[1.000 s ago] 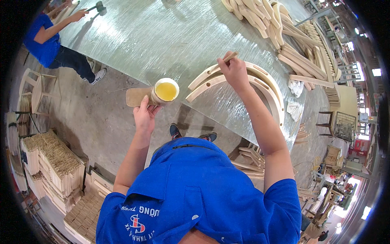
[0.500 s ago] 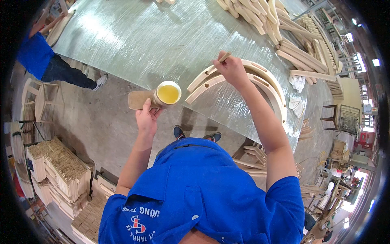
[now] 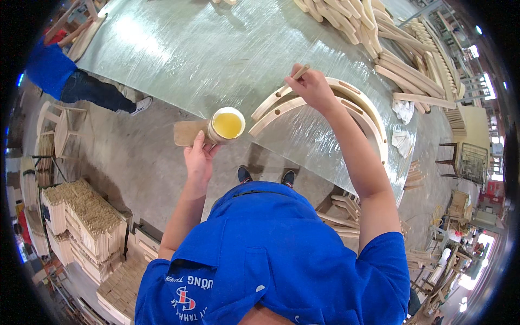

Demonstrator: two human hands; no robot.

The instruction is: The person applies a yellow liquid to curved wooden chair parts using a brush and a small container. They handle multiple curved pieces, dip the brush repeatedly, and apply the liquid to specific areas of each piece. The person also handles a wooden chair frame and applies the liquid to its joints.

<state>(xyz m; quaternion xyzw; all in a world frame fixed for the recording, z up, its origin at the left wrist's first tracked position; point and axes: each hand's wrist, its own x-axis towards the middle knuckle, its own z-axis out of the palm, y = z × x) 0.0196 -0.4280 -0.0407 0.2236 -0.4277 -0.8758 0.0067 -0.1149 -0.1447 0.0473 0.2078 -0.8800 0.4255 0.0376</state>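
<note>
Both hands are in use: the left hand is partly curled, thumb and fingers gripping a round container with yellow contents, beside the near edge of the desk. A flat brown piece juts out to the container's left. The right hand is closed around a thin wooden stick, above two pale curved wooden parts, a front one and a rear one, lying nested on the desk; whether the stick touches them cannot be told. Crumpled white cloths lie to their right, and stacked wooden pieces heap up beyond. A person in blue stands at the upper left.
</note>
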